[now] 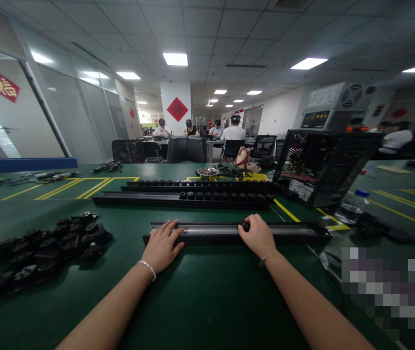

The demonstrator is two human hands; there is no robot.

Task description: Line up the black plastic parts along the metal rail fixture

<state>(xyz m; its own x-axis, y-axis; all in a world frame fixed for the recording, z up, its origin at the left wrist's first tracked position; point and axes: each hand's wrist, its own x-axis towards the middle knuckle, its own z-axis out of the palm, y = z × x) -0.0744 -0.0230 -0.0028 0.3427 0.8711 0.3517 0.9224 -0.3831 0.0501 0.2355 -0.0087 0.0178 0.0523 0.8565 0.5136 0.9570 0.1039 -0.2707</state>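
A long black channel (210, 232) with a shiny metallic inner strip lies across the green table before me. My left hand (162, 245) rests over its left end, fingers stretched out and slightly apart. Toward the channel's right part, my right hand (258, 236) is closed, pinching a small black round part (244, 225) just at the channel; whether the part touches it I cannot tell. Farther back lie two similar channels: the nearer one (134, 199) holds a row of black parts in its right half, and the far one (149, 188) carries a row along its length.
A pile of black parts (46, 243) lies on the left. At the right stand an open computer case (324, 170) and a clear bottle (353, 206) with a blue cap. A metal bowl (207, 171) sits behind the channels. Several people sit in the background.
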